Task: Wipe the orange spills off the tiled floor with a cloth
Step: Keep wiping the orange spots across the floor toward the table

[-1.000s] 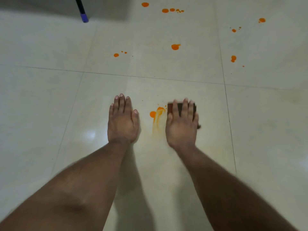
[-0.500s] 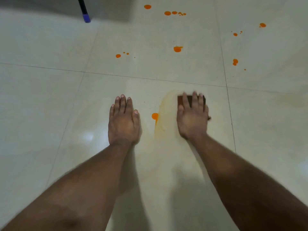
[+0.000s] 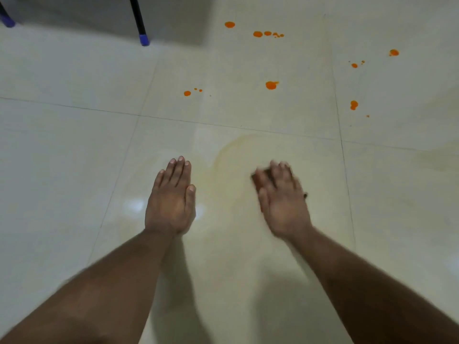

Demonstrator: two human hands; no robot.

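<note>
On the near middle tile of the tiled floor [image 3: 74, 170], under our right hand [image 3: 283, 202], lies the dark brown cloth [image 3: 260, 176]; only its far left corner shows past the fingers, so we cannot tell its long axis or which way it points. Our right hand is flat on it, fingers straight and slightly spread, pressing down rather than pinching; we judge this is to keep the whole cloth against the tile while it rubs, and the blur fits a wiping stroke. Around it a pale orange smear [image 3: 231, 155] stains the tile, probably thinned spill not yet lifted. Our left hand [image 3: 171, 197] rests flat on the floor just left of the smear, fingers straight and together, holding nothing, likely bracing our weight. On the far tiles the orange drops are unwiped: a large blot [image 3: 271, 85], a small cluster [image 3: 187, 93] to its left, a row [image 3: 267, 34] farther off, and scattered spots [image 3: 354, 105] toward the right. A black furniture leg with a blue foot [image 3: 144, 40] stands at the far left.
</note>
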